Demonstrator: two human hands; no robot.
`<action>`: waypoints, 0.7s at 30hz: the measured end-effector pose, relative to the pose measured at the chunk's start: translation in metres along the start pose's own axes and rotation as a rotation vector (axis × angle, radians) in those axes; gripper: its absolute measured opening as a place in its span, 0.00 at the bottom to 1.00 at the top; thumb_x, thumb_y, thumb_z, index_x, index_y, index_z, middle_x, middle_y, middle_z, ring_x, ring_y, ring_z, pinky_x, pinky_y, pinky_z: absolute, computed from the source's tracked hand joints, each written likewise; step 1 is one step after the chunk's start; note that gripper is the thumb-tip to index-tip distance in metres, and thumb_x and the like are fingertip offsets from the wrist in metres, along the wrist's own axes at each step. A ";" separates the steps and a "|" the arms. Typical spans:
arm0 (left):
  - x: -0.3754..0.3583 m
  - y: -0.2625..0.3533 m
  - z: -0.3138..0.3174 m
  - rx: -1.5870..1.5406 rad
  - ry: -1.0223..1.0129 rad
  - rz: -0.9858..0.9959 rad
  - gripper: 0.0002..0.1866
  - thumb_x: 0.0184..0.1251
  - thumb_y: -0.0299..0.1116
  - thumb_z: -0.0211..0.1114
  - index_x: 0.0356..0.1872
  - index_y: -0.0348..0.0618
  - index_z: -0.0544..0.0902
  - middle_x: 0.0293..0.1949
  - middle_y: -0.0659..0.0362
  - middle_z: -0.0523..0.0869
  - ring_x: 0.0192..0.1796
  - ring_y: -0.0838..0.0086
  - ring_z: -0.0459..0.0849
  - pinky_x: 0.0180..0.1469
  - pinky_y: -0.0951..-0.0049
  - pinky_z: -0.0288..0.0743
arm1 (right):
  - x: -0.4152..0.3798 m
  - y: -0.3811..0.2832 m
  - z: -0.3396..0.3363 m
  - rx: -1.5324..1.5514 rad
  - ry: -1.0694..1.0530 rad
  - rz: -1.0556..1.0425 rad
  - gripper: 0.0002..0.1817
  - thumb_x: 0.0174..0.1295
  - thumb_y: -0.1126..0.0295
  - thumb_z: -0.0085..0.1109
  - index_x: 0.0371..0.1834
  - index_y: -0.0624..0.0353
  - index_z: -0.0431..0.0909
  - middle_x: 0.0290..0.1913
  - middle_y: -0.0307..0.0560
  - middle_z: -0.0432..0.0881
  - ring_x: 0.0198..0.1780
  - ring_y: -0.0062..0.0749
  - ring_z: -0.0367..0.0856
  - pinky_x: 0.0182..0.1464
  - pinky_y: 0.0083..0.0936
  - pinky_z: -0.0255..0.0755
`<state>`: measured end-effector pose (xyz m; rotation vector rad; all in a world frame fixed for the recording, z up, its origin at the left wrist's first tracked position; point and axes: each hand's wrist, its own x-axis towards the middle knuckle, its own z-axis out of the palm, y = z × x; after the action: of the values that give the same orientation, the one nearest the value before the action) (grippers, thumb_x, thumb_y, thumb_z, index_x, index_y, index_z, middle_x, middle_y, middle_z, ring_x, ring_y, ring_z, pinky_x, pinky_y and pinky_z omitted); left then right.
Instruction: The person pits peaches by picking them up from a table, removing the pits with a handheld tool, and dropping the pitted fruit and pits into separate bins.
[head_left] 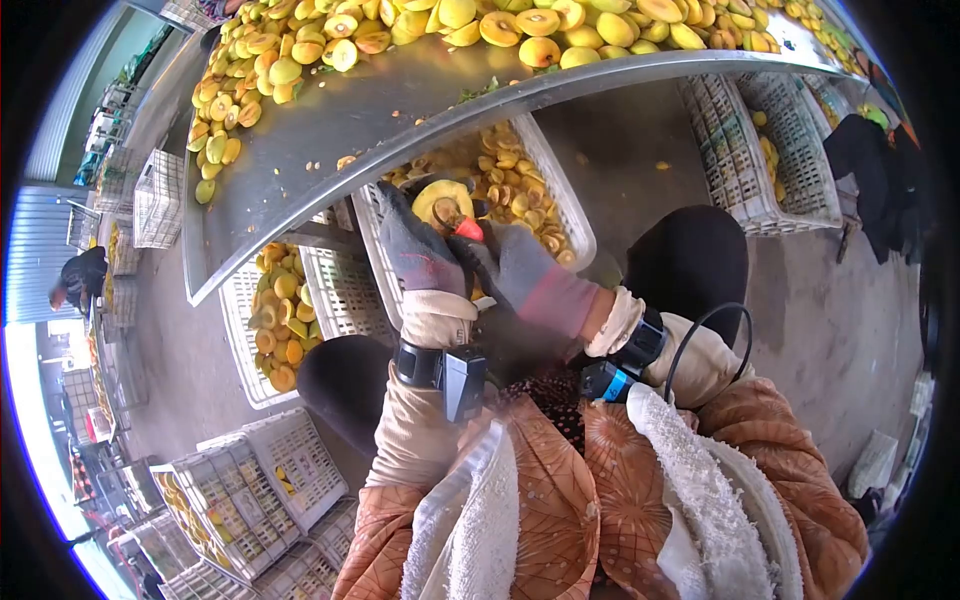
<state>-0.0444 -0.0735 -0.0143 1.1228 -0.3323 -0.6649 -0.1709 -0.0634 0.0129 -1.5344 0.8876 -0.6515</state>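
My left hand (425, 250), in a grey glove, holds up a halved yellow peach (440, 203) with its brown centre facing me. In my gloved right hand (535, 275) is a small red-handled pitting tool (468, 229). Its working end meets the middle of the peach half, though its exact shape is hard to make out. Both hands are close together above a white plastic crate (570, 210) holding many cut fruit pieces (515, 180). The fingers of my right hand are partly hidden behind its glove back.
A metal table (300, 140) with a raised rim carries heaps of halved peaches (540, 50). Beside my left knee stands a crate of fruit halves (283, 310). More white crates (250, 490) are stacked lower left and at upper right (730, 150). A person (80, 275) is at far left.
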 end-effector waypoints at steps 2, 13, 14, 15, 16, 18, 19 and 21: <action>-0.012 0.024 0.012 0.023 -0.062 -0.084 0.24 0.71 0.52 0.47 0.40 0.37 0.77 0.34 0.52 0.82 0.35 0.68 0.81 0.38 0.72 0.77 | -0.001 -0.005 -0.004 -0.001 -0.040 0.030 0.18 0.66 0.59 0.50 0.41 0.67 0.76 0.30 0.57 0.81 0.34 0.37 0.77 0.35 0.31 0.70; 0.001 0.056 0.009 0.172 -0.938 -0.060 0.27 0.72 0.48 0.45 0.26 0.33 0.80 0.23 0.52 0.84 0.28 0.70 0.83 0.37 0.74 0.77 | 0.000 -0.014 -0.032 0.819 -0.695 0.485 0.21 0.62 0.45 0.53 0.25 0.51 0.71 0.15 0.33 0.65 0.12 0.15 0.58 0.13 0.16 0.50; 0.001 0.056 0.004 0.169 -0.931 -0.061 0.27 0.72 0.48 0.45 0.26 0.33 0.80 0.23 0.52 0.84 0.28 0.70 0.83 0.37 0.74 0.77 | 0.000 -0.014 -0.030 0.815 -0.699 0.491 0.21 0.62 0.45 0.53 0.25 0.51 0.71 0.15 0.33 0.65 0.12 0.15 0.58 0.13 0.16 0.50; 0.002 0.057 0.000 0.155 -0.879 -0.180 0.27 0.72 0.48 0.45 0.26 0.33 0.80 0.24 0.52 0.84 0.28 0.69 0.83 0.38 0.73 0.77 | 0.002 -0.013 -0.029 0.835 -0.749 0.488 0.22 0.62 0.45 0.54 0.24 0.51 0.71 0.15 0.32 0.65 0.13 0.14 0.59 0.14 0.16 0.51; 0.002 0.059 -0.002 0.138 -0.825 -0.296 0.27 0.72 0.47 0.45 0.27 0.33 0.80 0.24 0.52 0.84 0.28 0.69 0.83 0.39 0.73 0.77 | 0.004 -0.011 -0.027 0.852 -0.799 0.484 0.22 0.61 0.45 0.54 0.23 0.51 0.71 0.14 0.32 0.64 0.13 0.14 0.59 0.15 0.15 0.52; 0.009 0.059 -0.017 0.108 -0.779 -0.378 0.27 0.71 0.48 0.44 0.30 0.33 0.80 0.25 0.54 0.84 0.28 0.68 0.83 0.39 0.73 0.77 | 0.006 -0.010 -0.018 0.705 -0.758 0.414 0.22 0.62 0.45 0.54 0.24 0.54 0.73 0.15 0.33 0.66 0.15 0.15 0.62 0.17 0.17 0.55; 0.011 0.060 -0.023 -0.135 -0.591 -0.442 0.26 0.71 0.48 0.45 0.32 0.33 0.80 0.26 0.55 0.84 0.29 0.68 0.83 0.39 0.73 0.78 | 0.008 -0.008 -0.013 0.568 -0.711 0.341 0.23 0.62 0.45 0.53 0.26 0.56 0.75 0.16 0.33 0.68 0.16 0.17 0.65 0.19 0.18 0.58; 0.002 0.066 -0.040 -0.178 -0.198 -0.238 0.23 0.68 0.49 0.49 0.33 0.35 0.79 0.27 0.56 0.83 0.30 0.67 0.83 0.34 0.70 0.79 | 0.012 0.003 -0.003 0.315 -0.538 0.221 0.24 0.62 0.45 0.52 0.30 0.58 0.77 0.19 0.37 0.73 0.20 0.24 0.71 0.23 0.22 0.63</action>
<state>0.0010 -0.0283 0.0293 0.9355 -0.3038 -1.0005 -0.1669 -0.0753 0.0098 -1.2164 0.5027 -0.1847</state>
